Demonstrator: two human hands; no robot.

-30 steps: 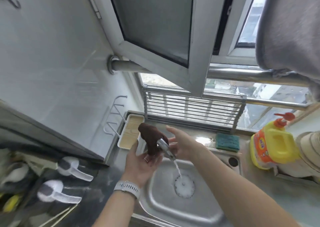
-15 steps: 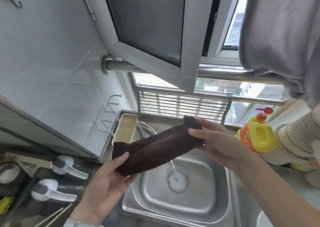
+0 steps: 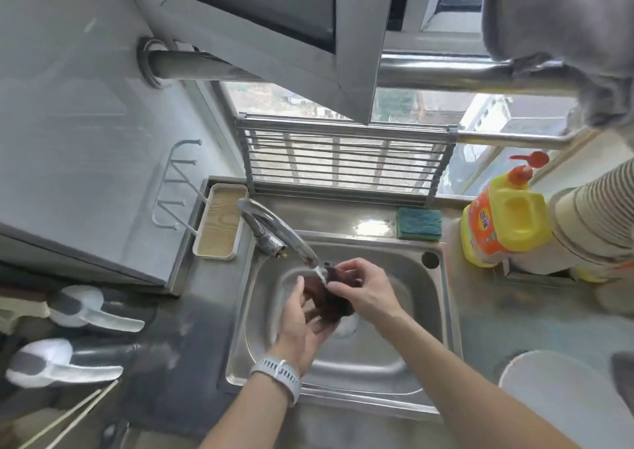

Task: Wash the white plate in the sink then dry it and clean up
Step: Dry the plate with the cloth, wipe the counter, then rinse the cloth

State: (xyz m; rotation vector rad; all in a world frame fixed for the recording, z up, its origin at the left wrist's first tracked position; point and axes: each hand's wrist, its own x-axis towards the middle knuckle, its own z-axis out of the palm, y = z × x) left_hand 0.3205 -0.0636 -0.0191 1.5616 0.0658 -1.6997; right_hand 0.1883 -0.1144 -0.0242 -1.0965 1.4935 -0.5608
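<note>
- Both hands work a bunched brown cloth (image 3: 329, 297) under the running tap (image 3: 284, 236), over the middle of the sink (image 3: 411, 311). The left hand (image 3: 298, 325) cups it from below with fingers curled round it; the right hand (image 3: 360, 287) pinches its upper fold, so each grip is clamped on the cloth.
- The stream lands right where the fingers meet the cloth. Water could splash off the knuckles onto the bench (image 3: 192, 328) on the left, or run down to the watch (image 3: 278, 376) on the left wrist.
- A loose pinch could let the wet cloth drop into the basin and cover the drain, which would probably slow the water running out.
- The white plate (image 3: 562, 400) lies on the bench to the near right of the sink, well apart from both hands and held by neither.
- Its near edge runs out of view, so I cannot tell how close it sits to the bench edge; a stray right elbow might nudge it.
</note>
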